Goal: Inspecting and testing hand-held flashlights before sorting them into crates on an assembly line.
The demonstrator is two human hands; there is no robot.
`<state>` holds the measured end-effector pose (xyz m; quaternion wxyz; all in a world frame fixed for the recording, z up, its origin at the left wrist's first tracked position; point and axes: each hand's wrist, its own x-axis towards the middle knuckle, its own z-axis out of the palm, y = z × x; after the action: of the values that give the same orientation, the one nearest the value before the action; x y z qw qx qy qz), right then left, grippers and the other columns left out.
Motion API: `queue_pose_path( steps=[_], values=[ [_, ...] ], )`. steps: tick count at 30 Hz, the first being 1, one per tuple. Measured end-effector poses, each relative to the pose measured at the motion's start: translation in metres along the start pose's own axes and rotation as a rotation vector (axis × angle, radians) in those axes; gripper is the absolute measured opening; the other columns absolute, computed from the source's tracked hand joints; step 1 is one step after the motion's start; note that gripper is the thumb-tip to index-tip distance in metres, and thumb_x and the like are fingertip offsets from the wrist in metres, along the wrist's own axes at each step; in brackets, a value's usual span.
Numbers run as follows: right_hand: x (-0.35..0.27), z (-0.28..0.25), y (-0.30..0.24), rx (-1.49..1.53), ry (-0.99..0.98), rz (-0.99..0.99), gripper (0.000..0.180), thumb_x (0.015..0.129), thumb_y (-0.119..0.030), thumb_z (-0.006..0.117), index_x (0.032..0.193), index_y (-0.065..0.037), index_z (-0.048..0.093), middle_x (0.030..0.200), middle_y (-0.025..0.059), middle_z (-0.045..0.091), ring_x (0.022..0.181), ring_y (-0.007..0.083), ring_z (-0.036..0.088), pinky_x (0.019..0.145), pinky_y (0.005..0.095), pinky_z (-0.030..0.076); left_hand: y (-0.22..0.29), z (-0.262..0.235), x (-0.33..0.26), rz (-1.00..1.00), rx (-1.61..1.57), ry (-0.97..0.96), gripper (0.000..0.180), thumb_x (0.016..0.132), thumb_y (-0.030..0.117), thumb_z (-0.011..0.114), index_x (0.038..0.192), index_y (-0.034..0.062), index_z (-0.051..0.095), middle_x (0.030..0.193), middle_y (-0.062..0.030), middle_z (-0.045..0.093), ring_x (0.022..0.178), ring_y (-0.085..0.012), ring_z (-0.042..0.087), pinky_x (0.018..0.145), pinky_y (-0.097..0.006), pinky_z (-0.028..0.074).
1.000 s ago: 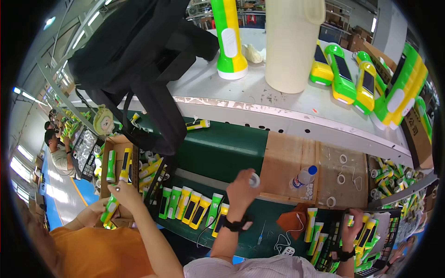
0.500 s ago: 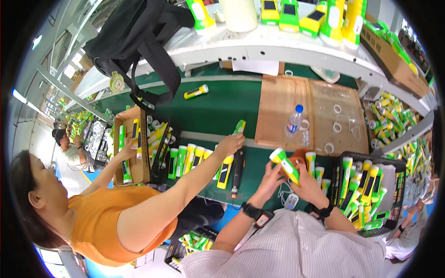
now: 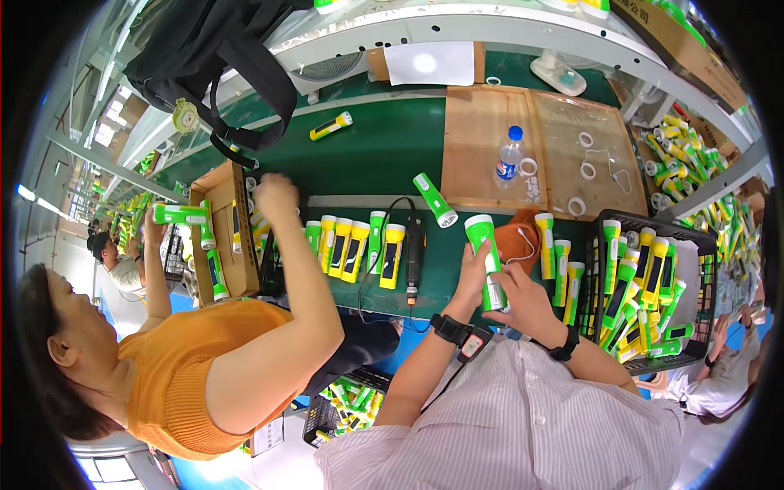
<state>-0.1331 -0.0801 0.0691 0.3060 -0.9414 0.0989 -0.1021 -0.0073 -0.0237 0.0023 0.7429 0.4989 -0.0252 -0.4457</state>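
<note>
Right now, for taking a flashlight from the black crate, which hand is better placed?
Probably the right hand: it is nearer the black crate, and its fingers are at the lower end of the green flashlight, while the left hand holds the body.

- Carton (image 3: 679, 51), brown, upper right on the shelf: one line of large dark printed characters along its side, the clearest lettering in view.
- Bottle (image 3: 510, 152), clear with blue cap, standing on the wooden board (image 3: 480, 122): blue wraparound label (image 3: 505, 171) with white and red marks, too small to read.
- Carton by the floor (image 3: 268, 434), pale, lower left: small dark print on its side, too small to read.
</note>
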Motion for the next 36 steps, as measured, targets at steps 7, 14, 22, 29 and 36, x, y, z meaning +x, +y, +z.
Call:
queue_pose_path(
  steps=[7,14,22,29,36],
  values=[
    [0.010,0.013,-0.001,0.135,0.043,0.050,0.047,0.070,-0.020,0.073,0.104,-0.003,0.046,0.101,0.0130,0.044,0.085,0.0305,0.055,0.068,0.0370,0.048,-0.001,-0.007,0.001,-0.001,0.025,0.003,0.031,0.091,0.034,0.052,0.103,0.0064,0.044,0.083,-0.0079,0.056,0.070,-0.0143,0.057,0.061,-0.027,0.048],
    [-0.011,0.003,-0.004,0.258,-0.012,-0.236,0.020,0.074,-0.010,0.064,0.089,-0.002,0.052,0.090,0.0086,0.054,0.082,0.0259,0.056,0.070,0.0337,0.048,0.012,-0.015,0.006,-0.153,-0.125,0.003,0.034,0.092,0.037,0.047,0.107,0.0062,0.045,0.086,-0.0083,0.057,0.063,-0.0178,0.057,0.054,-0.033,0.050],
    [-0.030,0.011,0.007,-0.183,0.155,-0.859,0.013,0.070,-0.012,0.066,0.081,-0.007,0.061,0.087,0.0003,0.058,0.083,0.0200,0.057,0.070,0.0298,0.046,0.030,-0.014,-0.009,0.004,-0.126,-0.112,0.032,0.092,0.034,0.048,0.110,0.0073,0.041,0.094,-0.0096,0.053,0.066,-0.0171,0.057,0.055,-0.032,0.051],
    [0.004,0.006,-0.001,0.184,0.210,-0.094,0.026,0.063,-0.012,0.075,0.084,-0.007,0.060,0.084,0.0043,0.050,0.073,0.0202,0.049,0.072,0.0303,0.039,0.017,-0.019,-0.014,0.093,0.080,-0.065,0.030,0.092,0.028,0.049,0.109,0.0059,0.039,0.092,-0.0089,0.052,0.066,-0.0145,0.056,0.054,-0.030,0.049],
    [0.060,0.065,0.141,0.464,0.240,0.352,0.020,0.078,-0.013,0.063,0.092,-0.001,0.055,0.078,0.0085,0.059,0.070,0.0183,0.058,0.064,0.0285,0.047,0.001,-0.035,-0.028,-0.092,-0.053,-0.019,0.024,0.093,0.025,0.044,0.110,0.0084,0.039,0.089,-0.0078,0.052,0.064,-0.0157,0.056,0.054,-0.030,0.049]
  ],
)
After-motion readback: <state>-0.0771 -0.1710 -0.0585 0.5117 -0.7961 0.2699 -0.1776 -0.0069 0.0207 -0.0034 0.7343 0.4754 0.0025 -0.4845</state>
